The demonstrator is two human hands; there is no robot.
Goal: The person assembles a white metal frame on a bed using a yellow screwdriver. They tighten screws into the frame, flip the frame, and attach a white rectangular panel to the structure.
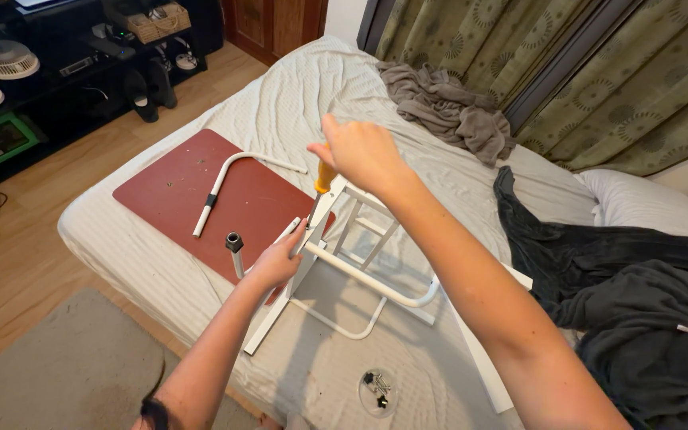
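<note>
Partway assembled, by the look of it: right hand (360,151) fisted on orange-handled screwdriver (322,181) driving into white metal frame (360,275) mid-bed (296,103), left hand (279,261) clasping a frame bar, curved white tube (218,185) loose on reddish-brown board (161,191), screws (376,384) near bed's foot edge.

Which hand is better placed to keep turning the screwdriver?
Probably the right hand: it already grips the yellow-handled screwdriver from above, while the left hand braces the white frame.
</note>
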